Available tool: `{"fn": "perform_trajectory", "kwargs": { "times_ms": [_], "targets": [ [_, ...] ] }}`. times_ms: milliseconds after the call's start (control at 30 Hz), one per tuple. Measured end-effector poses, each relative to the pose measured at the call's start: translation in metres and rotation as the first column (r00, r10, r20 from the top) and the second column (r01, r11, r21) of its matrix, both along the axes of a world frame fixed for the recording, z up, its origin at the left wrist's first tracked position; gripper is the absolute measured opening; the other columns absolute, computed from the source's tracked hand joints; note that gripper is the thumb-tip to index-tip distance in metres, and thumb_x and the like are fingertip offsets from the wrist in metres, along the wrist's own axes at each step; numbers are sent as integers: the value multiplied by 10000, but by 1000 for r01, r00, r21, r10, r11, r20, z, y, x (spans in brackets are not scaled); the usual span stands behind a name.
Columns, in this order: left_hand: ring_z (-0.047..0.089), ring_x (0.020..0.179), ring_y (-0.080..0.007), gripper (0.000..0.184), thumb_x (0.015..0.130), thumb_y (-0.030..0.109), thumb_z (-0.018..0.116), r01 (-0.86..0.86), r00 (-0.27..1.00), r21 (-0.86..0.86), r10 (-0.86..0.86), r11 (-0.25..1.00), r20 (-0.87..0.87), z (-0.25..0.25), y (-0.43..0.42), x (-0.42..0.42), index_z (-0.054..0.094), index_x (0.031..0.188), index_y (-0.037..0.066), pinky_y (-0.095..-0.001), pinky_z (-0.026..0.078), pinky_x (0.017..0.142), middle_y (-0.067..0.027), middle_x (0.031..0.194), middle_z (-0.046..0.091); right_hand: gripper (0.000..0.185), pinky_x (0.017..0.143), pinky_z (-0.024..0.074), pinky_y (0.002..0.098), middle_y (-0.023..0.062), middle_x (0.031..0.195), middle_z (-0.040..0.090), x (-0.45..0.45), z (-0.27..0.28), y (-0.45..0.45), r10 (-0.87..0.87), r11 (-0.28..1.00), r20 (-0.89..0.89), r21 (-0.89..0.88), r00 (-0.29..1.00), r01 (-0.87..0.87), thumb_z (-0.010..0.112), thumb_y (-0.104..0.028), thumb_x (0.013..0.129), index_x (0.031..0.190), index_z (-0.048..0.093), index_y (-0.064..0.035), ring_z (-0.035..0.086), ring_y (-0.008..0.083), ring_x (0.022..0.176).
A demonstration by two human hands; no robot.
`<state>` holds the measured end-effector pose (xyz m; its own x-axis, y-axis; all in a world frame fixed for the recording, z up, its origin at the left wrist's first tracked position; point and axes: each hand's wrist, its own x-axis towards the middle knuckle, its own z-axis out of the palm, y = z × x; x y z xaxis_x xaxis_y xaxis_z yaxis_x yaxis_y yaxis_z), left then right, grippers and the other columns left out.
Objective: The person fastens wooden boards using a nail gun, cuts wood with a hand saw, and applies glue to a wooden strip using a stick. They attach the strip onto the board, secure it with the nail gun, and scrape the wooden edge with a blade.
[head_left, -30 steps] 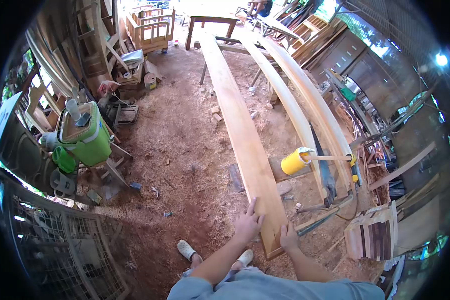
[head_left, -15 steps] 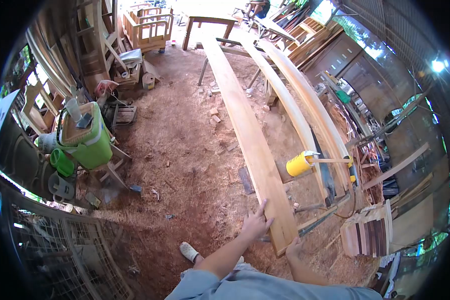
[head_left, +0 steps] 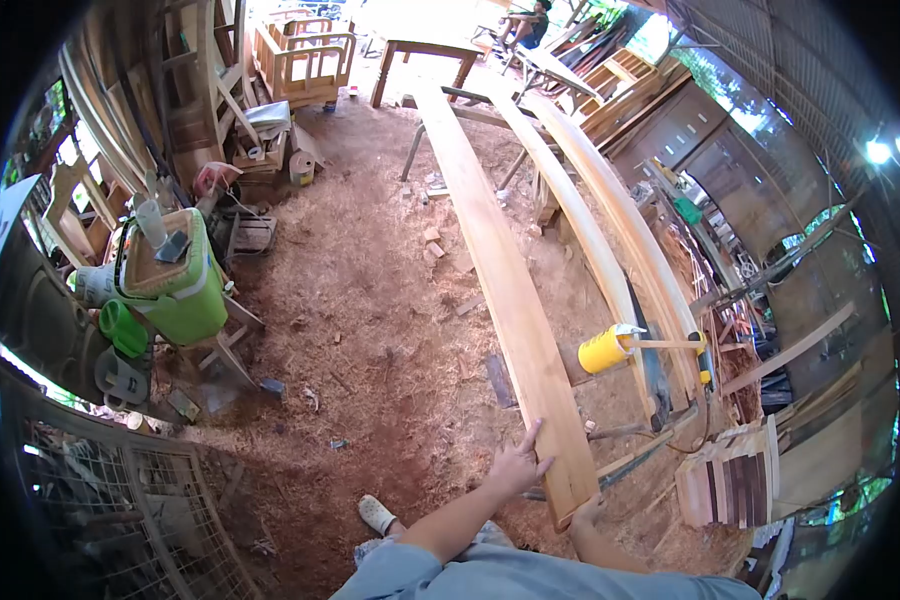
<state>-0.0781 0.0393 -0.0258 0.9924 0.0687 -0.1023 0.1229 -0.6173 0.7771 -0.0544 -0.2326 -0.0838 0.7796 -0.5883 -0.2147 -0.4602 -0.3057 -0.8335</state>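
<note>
A long, pale wooden plank (head_left: 502, 270) stretches away from my body, its near end close to my waist. My left hand (head_left: 515, 468) lies at the plank's left edge, index finger and thumb stretched apart. At the near right corner, my right hand (head_left: 588, 514) grips the plank end; most of its fingers are hidden. To the right run two more long boards, a narrow curved one (head_left: 574, 205) and a wider one (head_left: 638, 210). A yellow container (head_left: 602, 353) sits beside the plank, with a wooden stick (head_left: 662, 344) reaching from it.
At left stands a green cooler (head_left: 195, 305) on a wooden stand. Stacked wood pieces (head_left: 727, 482) are at lower right. A wooden table (head_left: 425, 47) and a seated person (head_left: 526, 25) are at the back. Shavings and offcuts cover the dirt floor (head_left: 370, 270).
The view has tilted up slightly, so most things appear a little lower. Both hands keep nearly the same places on the plank.
</note>
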Motion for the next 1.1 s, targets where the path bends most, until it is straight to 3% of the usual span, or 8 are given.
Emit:
{"fn": "perform_trajectory", "kwargs": {
  "times_ms": [200, 433, 500, 767, 867, 967, 1067, 1100],
  "targets": [
    [596, 1127, -409, 588, 940, 619, 519, 128, 992, 71, -126, 989, -23, -6, 12, 4, 719, 1214, 139, -535, 486, 957, -5, 1692, 49, 499, 970, 471, 484, 252, 1355, 527, 3, -11, -9, -53, 997, 10, -59, 999, 53, 401, -406, 1040, 1365, 476, -35, 562, 381, 1207],
    [664, 1058, -400, 744, 887, 569, 610, 466, 873, -43, -452, 884, 185, -10, 118, 15, 499, 1443, 87, -470, 509, 964, -187, 1230, 675, 498, 979, 461, 494, 253, 1371, 515, 3, -3, 4, -135, 976, -30, -179, 990, 127, 403, -404, 1040, 1371, 475, -38, 545, 386, 1227],
    [645, 1099, -409, 656, 896, 539, 606, 389, 863, -226, -439, 893, -249, -15, 158, 22, 616, 1302, 24, -473, 501, 970, -246, 1171, 679, 498, 982, 458, 497, 253, 1375, 512, 10, -2, 14, -164, 964, -39, -219, 986, 152, 403, -403, 1040, 1372, 475, -39, 541, 387, 1232],
    [622, 1182, -383, 690, 852, 560, 645, -120, 855, -319, -65, 940, -515, -156, 348, 25, 647, 1217, -26, -442, 496, 986, -250, 1250, 653, 498, 993, 446, 508, 255, 1393, 498, 72, -1, 106, -288, 893, -94, -387, 953, 232, 404, -401, 1039, 1379, 474, -43, 521, 393, 1254],
    [609, 1236, -339, 798, 701, 511, 781, -644, 484, -86, 317, 760, -816, -193, 428, -7, 626, 1277, -19, -424, 494, 1002, -250, 1289, 638, 498, 997, 442, 512, 255, 1399, 493, 103, 2, 152, -335, 867, -128, -431, 934, 252, 405, -400, 1039, 1382, 474, -45, 514, 395, 1262],
    [585, 1258, -366, 643, 829, 528, 568, -179, 560, 258, 314, 949, -767, -330, 532, -52, 703, 1187, 12, -414, 465, 1053, -253, 1301, 628, 498, 1001, 438, 517, 255, 1406, 488, 133, 4, 191, -363, 855, -156, -448, 919, 262, 405, -399, 1039, 1384, 474, -47, 507, 397, 1270],
    [613, 1182, -424, 544, 830, 360, 568, -326, 581, 323, 458, 888, -672, -301, 616, -59, 689, 1102, -95, -436, 476, 1019, -337, 1172, 647, 498, 1005, 434, 521, 256, 1413, 482, 153, 6, 221, -370, 846, -184, -471, 911, 249, 406, -398, 1039, 1387, 473, -48, 500, 399, 1278],
    [623, 1158, -435, 497, 820, 299, 571, -761, 320, 265, 699, 591, -639, -226, 620, -29, 688, 1061, -119, -451, 496, 984, -354, 1140, 650, 498, 1006, 432, 522, 256, 1415, 481, 161, 7, 230, -370, 847, -189, -472, 910, 246, 406, -398, 1039, 1388, 473, -49, 497, 400, 1281]
  ]
}}
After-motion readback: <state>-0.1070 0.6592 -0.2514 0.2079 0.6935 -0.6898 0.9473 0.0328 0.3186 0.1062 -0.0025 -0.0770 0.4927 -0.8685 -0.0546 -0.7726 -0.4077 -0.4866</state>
